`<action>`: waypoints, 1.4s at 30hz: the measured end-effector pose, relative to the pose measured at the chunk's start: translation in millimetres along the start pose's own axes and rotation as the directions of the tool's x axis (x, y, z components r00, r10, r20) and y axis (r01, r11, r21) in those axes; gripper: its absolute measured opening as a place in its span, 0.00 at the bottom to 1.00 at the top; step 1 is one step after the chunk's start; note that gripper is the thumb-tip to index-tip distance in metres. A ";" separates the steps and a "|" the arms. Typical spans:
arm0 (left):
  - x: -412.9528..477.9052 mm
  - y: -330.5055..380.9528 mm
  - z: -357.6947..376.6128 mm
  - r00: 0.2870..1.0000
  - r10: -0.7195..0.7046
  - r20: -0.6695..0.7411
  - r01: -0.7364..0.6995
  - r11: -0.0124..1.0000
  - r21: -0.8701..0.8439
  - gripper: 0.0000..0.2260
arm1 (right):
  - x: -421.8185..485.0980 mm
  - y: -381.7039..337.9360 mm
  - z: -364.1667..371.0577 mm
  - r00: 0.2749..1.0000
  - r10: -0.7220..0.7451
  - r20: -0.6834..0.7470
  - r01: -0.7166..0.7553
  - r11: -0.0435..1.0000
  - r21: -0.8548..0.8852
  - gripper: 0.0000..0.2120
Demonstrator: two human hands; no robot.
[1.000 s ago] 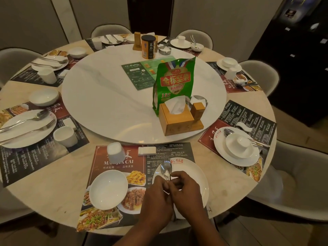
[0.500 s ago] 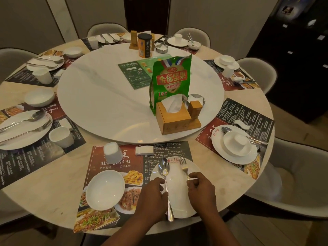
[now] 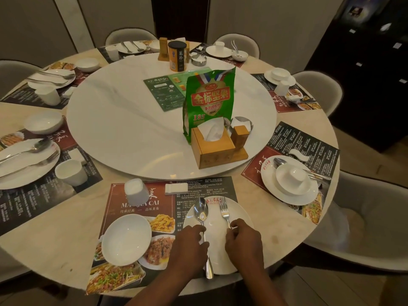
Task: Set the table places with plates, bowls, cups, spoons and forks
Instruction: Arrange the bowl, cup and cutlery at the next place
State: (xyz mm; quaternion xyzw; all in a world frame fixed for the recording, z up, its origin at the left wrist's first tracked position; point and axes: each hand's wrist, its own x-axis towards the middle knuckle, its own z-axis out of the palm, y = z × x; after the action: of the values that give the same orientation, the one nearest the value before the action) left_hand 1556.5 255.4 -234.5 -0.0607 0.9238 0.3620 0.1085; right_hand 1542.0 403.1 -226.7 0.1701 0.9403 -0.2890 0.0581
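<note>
- Right now the left hand (image 3: 189, 244) is pinching the spoon (image 3: 204, 228) at mid-handle; the spoon is lying on the plate (image 3: 241, 217), bowl end pointing away, handle tip overhanging the near rim.
- The right hand (image 3: 242, 237) is closing narrowly on the fork (image 3: 225, 212), which is lying right of the spoon, roughly parallel, tines away.
- The bowl (image 3: 127, 238) and cup (image 3: 135, 192) are sitting left on the surface (image 3: 53, 239).

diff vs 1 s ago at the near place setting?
Both hands were bunched over one spot on the plate; since then they parted. Left hand now lays the spoon left, right hand the fork right, side by side. Bowl, cup unmoved.
</note>
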 end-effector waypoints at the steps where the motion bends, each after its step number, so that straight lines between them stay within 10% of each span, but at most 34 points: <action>1: 0.7 -0.6 0.6 1.000 -0.001 0.001 0.001 1.000 -0.006 0.17 | 0.2 -0.1 -0.3 1.000 -0.013 -0.006 0.013 1.000 -0.007 0.11; 42: -9.2 -11.4 -16.7 0.999 0.015 -0.040 -0.019 0.996 -0.085 0.15 | -0.8 9.8 8.0 0.992 -0.075 -0.101 0.073 0.997 -0.024 0.14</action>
State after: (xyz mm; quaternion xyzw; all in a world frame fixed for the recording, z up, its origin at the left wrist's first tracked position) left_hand 1565.0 236.0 -227.8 -0.0645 0.9100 0.4008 0.0843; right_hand 1546.4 406.0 -238.3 0.1492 0.9505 -0.2724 0.0010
